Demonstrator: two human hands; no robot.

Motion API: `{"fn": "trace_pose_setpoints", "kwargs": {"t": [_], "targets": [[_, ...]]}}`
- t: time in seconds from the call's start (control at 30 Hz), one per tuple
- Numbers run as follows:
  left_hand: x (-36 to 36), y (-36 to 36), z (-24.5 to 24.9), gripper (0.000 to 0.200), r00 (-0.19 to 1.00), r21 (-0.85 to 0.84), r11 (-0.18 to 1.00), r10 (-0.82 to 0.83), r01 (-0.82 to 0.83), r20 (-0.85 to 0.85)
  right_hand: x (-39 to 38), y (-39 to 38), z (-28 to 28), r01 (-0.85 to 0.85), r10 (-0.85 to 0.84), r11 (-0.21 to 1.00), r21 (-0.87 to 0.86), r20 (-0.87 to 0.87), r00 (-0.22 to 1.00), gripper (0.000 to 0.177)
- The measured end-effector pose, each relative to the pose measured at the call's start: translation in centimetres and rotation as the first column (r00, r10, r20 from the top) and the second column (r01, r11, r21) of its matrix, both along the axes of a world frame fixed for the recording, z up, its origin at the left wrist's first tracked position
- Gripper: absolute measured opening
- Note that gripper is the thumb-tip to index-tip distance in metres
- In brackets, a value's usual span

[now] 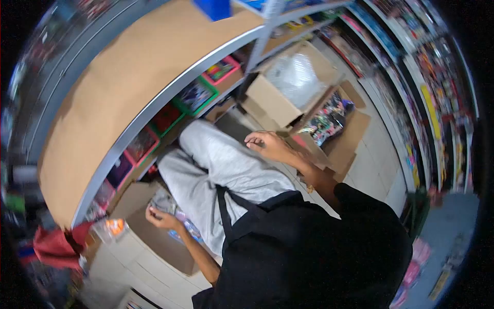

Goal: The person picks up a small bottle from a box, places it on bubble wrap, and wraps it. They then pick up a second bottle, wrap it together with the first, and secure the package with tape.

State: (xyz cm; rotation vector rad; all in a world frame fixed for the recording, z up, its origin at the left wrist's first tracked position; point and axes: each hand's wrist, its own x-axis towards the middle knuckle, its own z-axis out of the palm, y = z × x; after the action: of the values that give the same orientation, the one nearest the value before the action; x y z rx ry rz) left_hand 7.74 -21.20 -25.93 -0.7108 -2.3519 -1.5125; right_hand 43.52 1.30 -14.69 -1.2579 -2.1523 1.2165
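Observation:
My left hand (163,219) is over an open cardboard box (149,238) on the floor, beside my left leg. Its fingers are loosely bent and apart, and I see nothing in them. Clear plastic packs, one with blue printing (185,226), lie in that box, partly hidden by my arm and leg. Above my right thigh hovers my right hand (268,145), fingers half curled, with no object visible in it. Near its wrist stands another open carton (355,139) holding a bag of small multicoloured items (329,119). Slight blur softens both hands.
A large box (272,98) with clear plastic wrap (296,77) stands ahead. A wooden shelf (134,67) with a metal edge overhangs coloured baskets (195,96) at my left. Stocked racks (396,98) line the right. A bag with orange items (115,226) lies at left.

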Motion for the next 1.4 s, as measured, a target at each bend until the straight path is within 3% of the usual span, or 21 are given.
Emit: {"fn": "trace_pose_setpoints", "kwargs": {"t": [0.1,0.17,0.23,0.3,0.37,0.47,0.57,0.6,0.63,0.7,0.8,0.9,0.93,1.03,1.17,1.3,1.4], "targets": [[0.6,5.0,5.6,0.021,0.992,0.125,0.984,-0.128,0.126,0.004,4.2,-1.4,0.0,0.310,-0.309,0.948,0.076,-0.021,0.951,0.022],[0.4,7.3,7.9,0.019,0.950,0.051,0.967,-0.232,0.248,-0.210,7.0,-1.9,1.2,0.519,-0.520,0.848,0.111,-0.019,0.854,0.022],[0.4,9.5,10.2,0.016,0.835,0.028,0.917,-0.349,0.398,-0.425,10.0,-2.3,2.4,0.697,-0.701,0.706,0.125,-0.009,0.713,0.022],[0.2,11.9,13.1,0.015,0.696,-0.007,0.866,-0.407,0.501,-0.591,14.7,-1.7,1.3,0.734,-0.762,0.592,0.332,-0.065,0.644,0.020],[-0.2,14.4,16.9,0.014,0.569,-0.083,0.863,-0.397,0.498,-0.720,19.1,-0.5,-0.3,0.855,-0.856,0.471,0.217,-0.122,0.502,0.017],[-0.5,18.5,22.6,0.015,0.582,-0.199,0.876,-0.446,0.439,-0.680,20.8,1.0,1.2,0.895,-0.887,0.391,0.214,-0.173,0.429,0.019],[-0.8,23.0,26.4,0.021,0.612,-0.302,0.851,-0.520,0.429,-0.596,19.0,4.3,0.9,0.735,-0.709,0.628,0.257,-0.200,0.676,0.022],[-1.4,24.5,26.5,0.023,0.628,-0.307,0.805,-0.590,0.509,-0.508,17.8,5.8,0.7,0.679,-0.659,0.679,0.280,-0.174,0.732,0.022],[-1.9,25.8,26.2,0.026,0.632,-0.303,0.754,-0.655,0.583,-0.414,16.5,7.4,0.9,0.599,-0.605,0.743,0.298,-0.081,0.792,0.020],[-2.1,27.2,24.5,0.032,0.674,-0.483,0.731,-0.661,0.481,-0.330,14.8,11.1,-0.6,0.473,-0.538,0.797,0.376,0.084,0.839,0.019],[-1.7,26.9,24.8,0.036,0.703,-0.541,0.734,-0.632,0.410,-0.325,14.8,17.3,-4.5,0.458,-0.538,0.835,0.305,0.286,0.793,0.028],[-1.3,26.3,24.9,0.033,0.708,-0.538,0.747,-0.618,0.391,-0.342,14.8,22.1,-6.3,0.597,-0.657,0.754,0.274,0.337,0.674,0.053],[-1.2,26.4,25.1,0.033,0.722,-0.536,0.744,-0.615,0.398,-0.318,14.4,23.1,-6.4,0.636,-0.655,0.746,0.200,0.396,0.644,0.076],[-0.7,26.6,25.5,0.031,0.743,-0.510,0.777,-0.576,0.369,-0.340,12.4,24.8,-7.7,0.678,-0.686,0.703,0.215,0.456,0.567,0.078],[-0.7,26.8,25.3,0.032,0.735,-0.508,0.797,-0.551,0.325,-0.395,13.6,27.3,-9.5,0.654,-0.604,0.741,0.151,0.573,0.553,0.057],[-0.5,26.5,25.6,0.035,0.753,-0.523,0.777,-0.567,0.352,-0.335,14.7,27.0,-6.7,0.803,-0.864,0.489,0.340,0.312,0.394,0.035],[-0.5,26.4,25.5,0.035,0.754,-0.521,0.783,-0.558,0.341,-0.346,18.4,27.9,-5.2,0.852,-0.943,0.318,0.416,0.051,0.328,0.035]]}}
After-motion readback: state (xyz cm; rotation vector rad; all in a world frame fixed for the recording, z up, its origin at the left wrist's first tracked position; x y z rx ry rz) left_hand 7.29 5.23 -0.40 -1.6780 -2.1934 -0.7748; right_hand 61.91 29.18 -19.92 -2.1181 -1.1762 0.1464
